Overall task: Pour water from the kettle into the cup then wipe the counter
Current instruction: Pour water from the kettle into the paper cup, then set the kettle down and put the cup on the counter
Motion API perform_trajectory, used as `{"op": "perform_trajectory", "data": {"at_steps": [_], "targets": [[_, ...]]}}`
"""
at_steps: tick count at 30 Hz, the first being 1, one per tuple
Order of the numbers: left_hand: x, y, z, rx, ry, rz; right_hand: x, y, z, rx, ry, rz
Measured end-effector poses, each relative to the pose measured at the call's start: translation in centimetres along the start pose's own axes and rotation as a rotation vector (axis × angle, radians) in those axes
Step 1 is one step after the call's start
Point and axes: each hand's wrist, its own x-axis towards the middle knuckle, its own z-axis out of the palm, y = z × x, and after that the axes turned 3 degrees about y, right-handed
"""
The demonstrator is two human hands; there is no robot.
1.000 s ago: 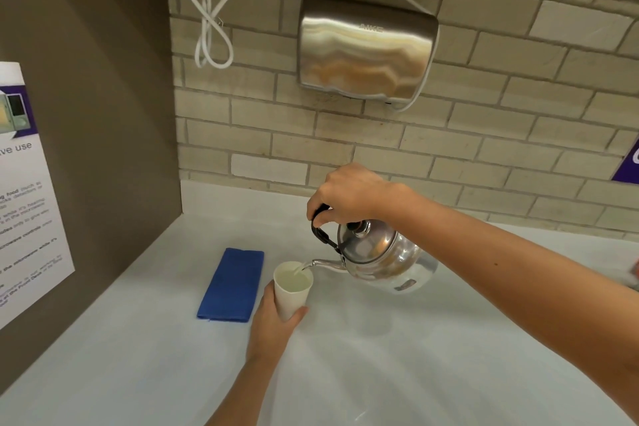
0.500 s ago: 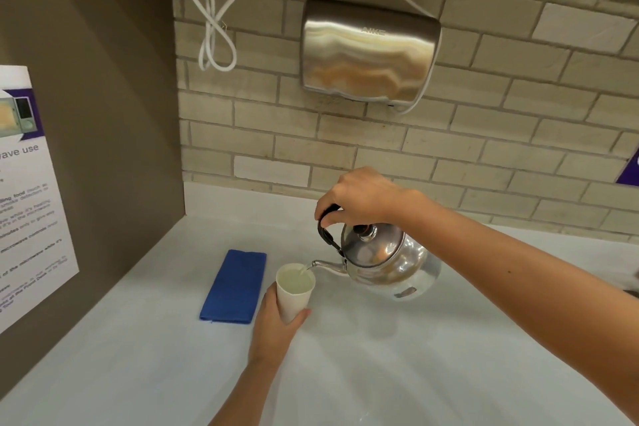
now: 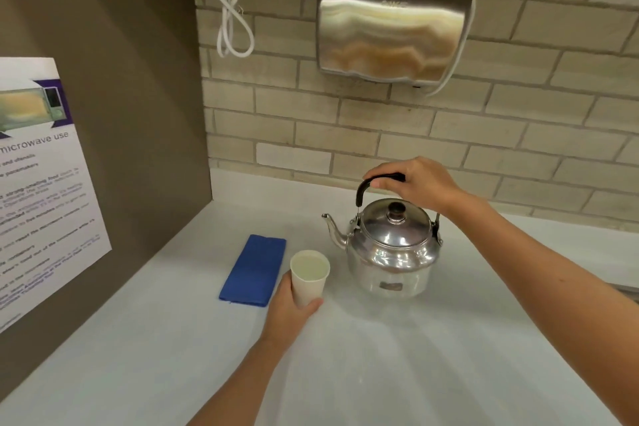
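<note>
The pouring step looks finished. The kettle [image 3: 392,249] is seen upright, its spout clear of the cup [image 3: 308,277] and no stream between them; it appears to be resting on the counter [image 3: 432,356], though from this angle a sliver of gap under its base cannot be ruled out. Its black handle is gripped from above by the right hand [image 3: 416,185], fingers curled round it. The cup, just left of the kettle and a little nearer the camera, is held upright by the left hand [image 3: 288,306], which is wrapped round its lower wall, and pale liquid can be seen near its rim.

What is left, by this reading, is the wiping. The blue cloth [image 3: 254,270] lies folded and flat further left of the kettle, just beyond the cup, and is touched by neither hand. No spill or drops can be made out on the counter around the kettle, though its pale glossy surface would hide them. Before the cloth can be taken up, at least one hand would have to be freed, most likely by the cup being set down beside the kettle.
</note>
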Motion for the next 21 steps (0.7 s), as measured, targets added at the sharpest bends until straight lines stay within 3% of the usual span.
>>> {"op": "perform_trajectory", "data": {"at_steps": [6,21], "targets": [[-0.1,0.4,-0.1,-0.008,0.001,0.012,2.3,1.5,2.6,0.075,0.155,0.000],[-0.2,-0.5,0.0,-0.001,0.019,0.014,7.1,4.5,12.7,0.109,0.009,0.050]]}}
